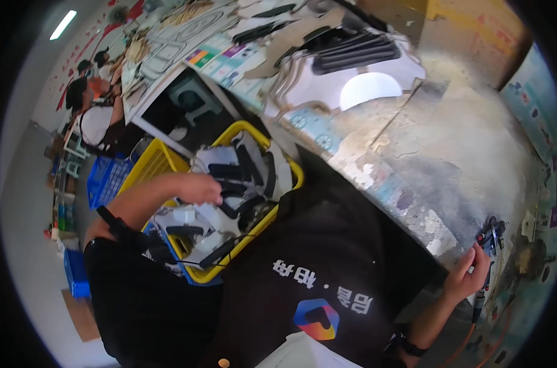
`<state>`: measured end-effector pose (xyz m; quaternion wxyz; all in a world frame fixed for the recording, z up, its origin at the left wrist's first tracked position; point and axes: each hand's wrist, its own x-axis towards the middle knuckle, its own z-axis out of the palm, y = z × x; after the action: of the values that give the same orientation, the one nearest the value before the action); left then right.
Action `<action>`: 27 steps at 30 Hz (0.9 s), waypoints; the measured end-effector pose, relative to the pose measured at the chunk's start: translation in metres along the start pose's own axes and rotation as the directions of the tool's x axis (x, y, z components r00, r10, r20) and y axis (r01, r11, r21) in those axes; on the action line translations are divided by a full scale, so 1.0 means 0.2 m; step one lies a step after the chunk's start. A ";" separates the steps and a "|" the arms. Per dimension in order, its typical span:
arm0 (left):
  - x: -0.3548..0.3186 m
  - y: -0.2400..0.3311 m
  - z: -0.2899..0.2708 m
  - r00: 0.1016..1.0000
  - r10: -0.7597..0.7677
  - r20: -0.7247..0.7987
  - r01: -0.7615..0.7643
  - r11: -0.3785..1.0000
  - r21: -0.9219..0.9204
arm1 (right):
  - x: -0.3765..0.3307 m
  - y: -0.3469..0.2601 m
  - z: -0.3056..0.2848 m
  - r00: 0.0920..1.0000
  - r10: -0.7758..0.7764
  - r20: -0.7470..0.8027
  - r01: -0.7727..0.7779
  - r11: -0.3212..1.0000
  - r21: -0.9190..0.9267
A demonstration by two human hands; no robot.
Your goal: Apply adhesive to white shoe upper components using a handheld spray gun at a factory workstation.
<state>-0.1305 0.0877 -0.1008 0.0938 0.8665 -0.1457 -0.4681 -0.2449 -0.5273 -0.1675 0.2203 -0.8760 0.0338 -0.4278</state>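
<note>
My left hand [199,187] reaches over a yellow plastic basket [298,175]. Its fingers are curled down among the parts, and what they grip, if anything, is hidden. White pieces with black padded strips [248,162] fill the basket in a loose heap. Far to the right, at the workbench edge, my right hand [465,276] has its fingers bent in against a slim hand tool [492,236]. That tool has a dark head, and an orange hose [468,337] runs below it. The fingers partly cover the tool, and its exact kind cannot be made out.
The stained workbench [438,135] carries white shaped panels [376,92] with black padded strips [355,55] at the back. A yellow board [475,37] stands behind. Left are a blue crate [107,178], a second yellow basket [156,161] and other people [97,116] at the table.
</note>
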 end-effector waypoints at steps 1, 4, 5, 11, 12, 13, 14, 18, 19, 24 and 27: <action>0.00 -0.08 0.13 0.998 -0.045 0.051 0.048 0.997 -0.062 | -0.01 0.01 0.00 0.999 0.037 0.014 -0.037 0.999 -0.003; 0.01 -0.36 0.44 0.992 -0.125 -0.030 0.116 0.971 -0.208 | -0.01 0.04 0.00 1.000 -0.028 0.003 0.028 0.999 -0.014; 0.02 -0.42 0.55 0.960 -0.231 -0.161 0.166 0.927 -0.337 | -0.02 0.05 0.00 1.000 -0.017 0.005 0.017 1.000 0.008; -0.06 -0.41 0.96 0.917 0.244 -0.317 -0.232 0.970 0.075 | -0.03 0.08 0.00 0.999 0.013 0.038 -0.013 1.000 -0.008; -0.08 -0.38 0.97 0.866 0.267 -0.422 -0.235 0.964 0.127 | -0.03 0.08 0.00 0.999 0.007 0.040 -0.006 1.000 -0.012; -0.10 -0.41 0.87 0.888 0.110 -0.446 -0.105 0.994 0.036 | -0.03 0.08 0.00 0.999 0.009 0.033 -0.009 1.000 0.007; -0.11 -0.44 0.74 0.876 -0.052 -0.480 0.025 0.998 -0.062 | -0.02 0.08 0.00 1.000 0.013 0.019 -0.013 1.000 0.028; 0.01 -0.41 0.16 0.729 -0.237 -0.642 0.208 0.971 -0.122 | 0.00 0.03 0.00 1.000 -0.015 -0.005 0.015 1.000 -0.012; 0.05 -0.33 0.04 0.607 -0.137 -0.783 0.086 0.991 -0.107 | 0.00 0.02 0.00 1.000 -0.019 0.004 0.019 1.000 -0.011; 0.31 0.36 -0.49 0.114 0.476 -0.872 -0.240 0.865 0.441 | 0.04 -0.06 -0.02 0.999 0.039 0.001 -0.039 0.997 0.060; 0.50 0.75 -0.77 -0.057 0.659 -0.750 -0.023 0.750 0.661 | 0.05 -0.09 -0.05 0.992 0.124 0.017 -0.125 0.986 0.112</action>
<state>0.0255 -0.0832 -0.0505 0.0796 0.8595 -0.3697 0.3439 -0.2484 -0.5177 -0.1466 0.2956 -0.8604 0.0631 -0.4102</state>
